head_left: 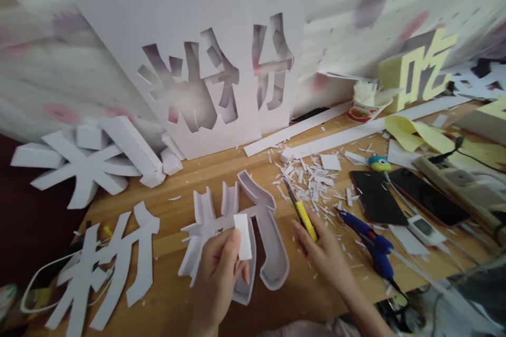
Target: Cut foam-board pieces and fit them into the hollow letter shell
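Got my left hand point(217, 268) pinching a white strip point(243, 239) over the hollow character point(276, 253), right hand point(326, 253) gripping a yellow utility knife point(306, 221), scraps point(312, 184) crowding its blade edge.

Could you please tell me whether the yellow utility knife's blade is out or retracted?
Out: a dark, narrow blade extends beyond the yellow handle in the right hand.

The yellow block character point(395, 81) at two o'clock reads 吃. Toward eleven, the white board point(245, 92) is cut through, perhaps with 粉.
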